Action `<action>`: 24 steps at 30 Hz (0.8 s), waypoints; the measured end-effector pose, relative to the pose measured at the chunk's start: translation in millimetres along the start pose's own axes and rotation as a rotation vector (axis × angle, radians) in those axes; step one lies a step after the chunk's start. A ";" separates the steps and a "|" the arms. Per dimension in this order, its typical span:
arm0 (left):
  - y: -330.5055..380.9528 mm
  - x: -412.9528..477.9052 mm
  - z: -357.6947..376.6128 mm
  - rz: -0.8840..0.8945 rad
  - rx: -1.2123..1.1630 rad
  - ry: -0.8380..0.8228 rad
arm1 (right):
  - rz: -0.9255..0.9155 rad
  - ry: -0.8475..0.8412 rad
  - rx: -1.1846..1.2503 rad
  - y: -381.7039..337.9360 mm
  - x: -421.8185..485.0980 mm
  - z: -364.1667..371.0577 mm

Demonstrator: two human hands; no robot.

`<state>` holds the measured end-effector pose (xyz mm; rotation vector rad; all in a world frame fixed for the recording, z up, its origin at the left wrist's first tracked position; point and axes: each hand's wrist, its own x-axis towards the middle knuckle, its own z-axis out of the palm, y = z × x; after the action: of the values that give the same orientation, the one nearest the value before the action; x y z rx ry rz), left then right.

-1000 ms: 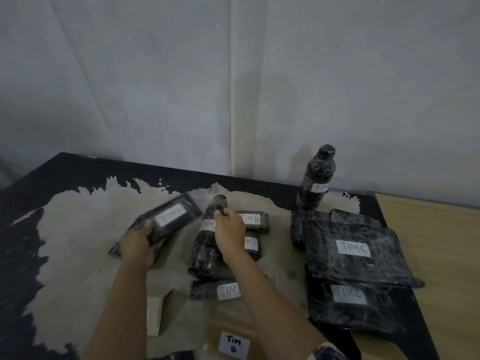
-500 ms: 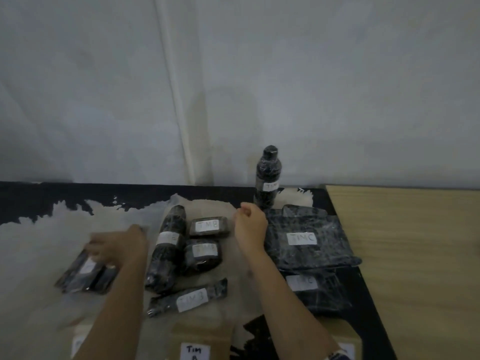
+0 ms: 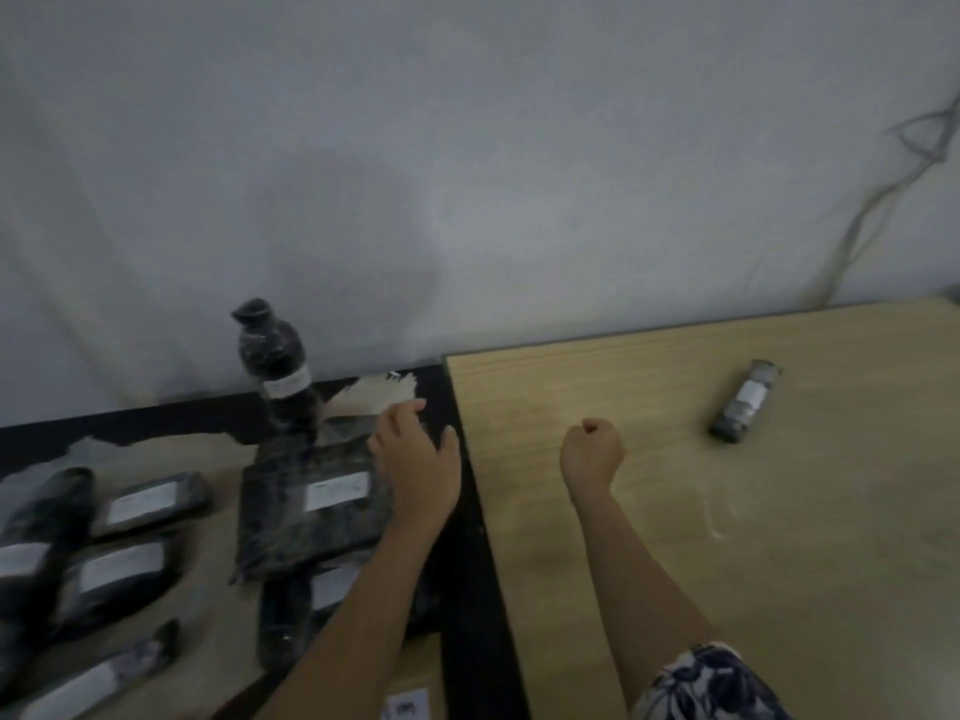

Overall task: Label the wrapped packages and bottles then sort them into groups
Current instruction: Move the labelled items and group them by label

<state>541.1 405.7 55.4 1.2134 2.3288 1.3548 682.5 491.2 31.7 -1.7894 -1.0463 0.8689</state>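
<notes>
Labels (image 3: 336, 490) on the packages (image 3: 291, 532) are unreadably blurred.

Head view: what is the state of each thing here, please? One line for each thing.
Standing bottle: upright, labelled.
Small bottle: lying on its side on the wooden table, labelled.
Top flat package: labelled, lies on a lower package.
Left hand: fingers relaxed, rests on the top flat package's edge.
Right hand: curled in a fist, holds nothing.
</notes>
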 end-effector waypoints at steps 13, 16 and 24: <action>54.9 -50.4 146.1 -0.007 0.098 -0.265 | 0.198 0.055 -0.292 65.5 191.5 -104.6; 51.3 -50.4 149.6 -0.009 0.135 -0.257 | 0.197 0.061 -0.170 84.9 195.5 -111.5; 56.8 -32.5 125.6 -0.137 -0.062 -0.216 | -0.006 0.127 0.403 57.9 116.9 -57.5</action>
<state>659.0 476.6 22.0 1.1002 2.1611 1.1794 796.9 562.2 -15.3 -1.4787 -0.7339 0.8787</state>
